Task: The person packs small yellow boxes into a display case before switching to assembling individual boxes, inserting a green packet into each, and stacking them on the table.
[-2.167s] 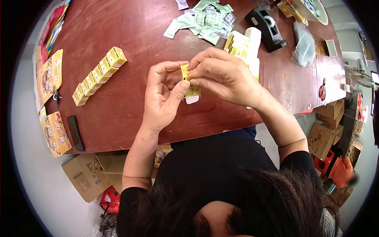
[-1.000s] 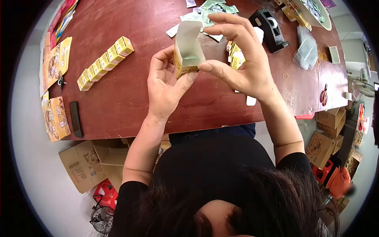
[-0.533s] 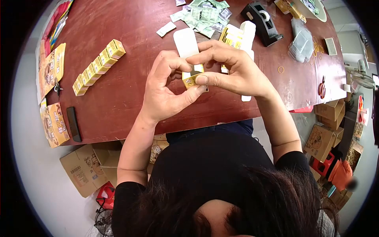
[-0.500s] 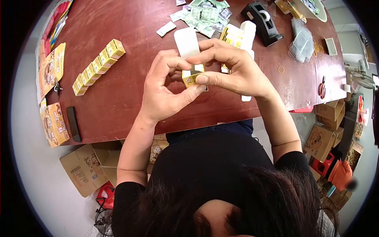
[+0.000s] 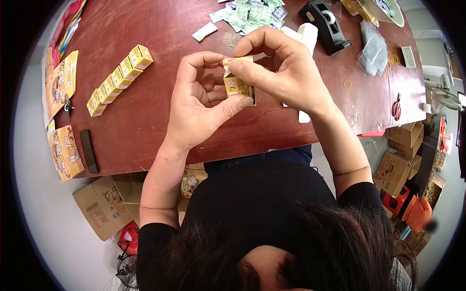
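Observation:
A small yellow box (image 5: 234, 87) is held up over the table between both hands. My left hand (image 5: 199, 99) grips it from the left, with the thumb along its lower front. At the top of the box, my right hand (image 5: 279, 70) presses the folded lid with its thumb, fingers curled behind. White and yellow unfolded cartons (image 5: 307, 36) lie partly hidden behind my right hand. Beyond the hands is a pile of green and purple sachets (image 5: 250, 17), with a single sachet (image 5: 205, 31) apart from it.
To the left, several yellow boxes (image 5: 119, 77) stand in a slanting row. A phone (image 5: 89, 151) and printed packets (image 5: 66, 154) lie near the left edge. A tape dispenser (image 5: 325, 26), clear plastic cases (image 5: 371, 51), rubber bands (image 5: 347, 84) and scissors (image 5: 396, 106) are on the right.
The box's white lid flap, raised before, is now folded down over the opening. My right hand has moved up, its thumb now on the box top. The left hand still holds the box.

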A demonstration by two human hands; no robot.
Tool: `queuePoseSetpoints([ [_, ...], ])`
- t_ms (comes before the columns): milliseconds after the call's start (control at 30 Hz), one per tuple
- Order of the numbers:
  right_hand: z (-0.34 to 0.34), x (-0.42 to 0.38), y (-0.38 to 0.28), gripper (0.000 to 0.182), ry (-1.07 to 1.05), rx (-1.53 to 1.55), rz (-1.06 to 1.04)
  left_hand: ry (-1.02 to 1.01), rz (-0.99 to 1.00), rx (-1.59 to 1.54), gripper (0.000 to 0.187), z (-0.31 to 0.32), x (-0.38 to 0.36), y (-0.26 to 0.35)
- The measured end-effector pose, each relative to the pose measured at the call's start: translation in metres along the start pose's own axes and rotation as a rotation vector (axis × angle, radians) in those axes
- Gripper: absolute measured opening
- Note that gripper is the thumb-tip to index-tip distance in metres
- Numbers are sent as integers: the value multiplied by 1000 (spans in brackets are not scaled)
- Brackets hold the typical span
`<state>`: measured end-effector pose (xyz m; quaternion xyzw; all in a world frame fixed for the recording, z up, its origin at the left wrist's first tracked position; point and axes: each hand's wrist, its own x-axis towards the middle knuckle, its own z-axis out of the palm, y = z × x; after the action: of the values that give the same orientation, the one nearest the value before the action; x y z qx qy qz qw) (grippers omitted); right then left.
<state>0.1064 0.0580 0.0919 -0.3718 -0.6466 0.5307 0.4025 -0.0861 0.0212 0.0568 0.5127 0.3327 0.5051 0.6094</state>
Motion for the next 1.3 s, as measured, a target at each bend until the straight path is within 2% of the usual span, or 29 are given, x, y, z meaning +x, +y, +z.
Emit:
queuePoseSetpoints([
  [67,0,3,1,21,-6,26,10,16,74,13,59,-2,1,-1],
  [167,-7,6,6,26,-100,-28,-99,-28,100,42,54,-3,1,4],
  [200,-13,7,11,32,-139,-179,-227,-25,100,41,54,-7,2,4],
  [233,-15,9,11,37,-179,-330,-356,-47,128,166,51,-12,2,5],
  [267,-15,3,5,42,-178,-336,-313,-70,156,292,48,-16,3,5],
  [300,-12,-1,-2,47,-178,-341,-271,-65,156,292,48,-17,4,3],
  [333,-10,-1,-1,57,-175,-427,-359,-59,126,160,46,-17,4,0],
  [367,-9,-1,0,57,-180,-420,-364,-50,96,31,45,-20,4,0],
  [467,-8,-5,6,63,-164,-550,-343,-213,32,27,52,-31,3,7],
  [500,-8,-3,8,63,-162,-541,-350,-223,104,348,54,-36,4,11],
  [533,-9,-3,9,64,-196,-534,-306,-226,99,353,54,-41,8,15],
  [600,-10,-7,10,66,-221,-532,-247,-273,296,976,54,-53,20,22],
  [667,-15,-10,9,100,-103,-589,-265,-88,347,1271,53,-83,38,20],
  [700,-26,-15,16,110,-22,-741,-262,30,426,1443,53,-109,49,14],
  [767,-45,-25,21,103,73,-1045,-211,117,343,1688,54,-148,60,12],
  [900,-58,-57,40,112,78,-1272,-12,163,124,1974,56,-189,60,3],
  [967,-56,-69,47,116,66,-1346,74,172,85,1960,59,-177,61,-2],
  [1000,-56,-71,52,107,71,-1343,38,189,191,1881,60,-163,62,-3],
  [1067,-56,-73,61,101,107,-1357,34,175,327,1678,57,-123,59,1],
  [1133,-58,-69,65,84,192,-1293,-29,54,291,1235,52,-82,52,-6],
  [1167,-61,-68,66,84,188,-1289,-35,29,213,1035,46,-63,49,-10],
  [1233,-67,-70,66,78,203,-1149,-9,-42,88,809,44,-35,42,-21],
  [1267,-72,-75,64,78,203,-1152,-9,-49,137,870,38,-18,36,-20],
  [1300,-76,-83,61,76,287,-1116,22,-79,91,867,35,-7,30,-21],
])
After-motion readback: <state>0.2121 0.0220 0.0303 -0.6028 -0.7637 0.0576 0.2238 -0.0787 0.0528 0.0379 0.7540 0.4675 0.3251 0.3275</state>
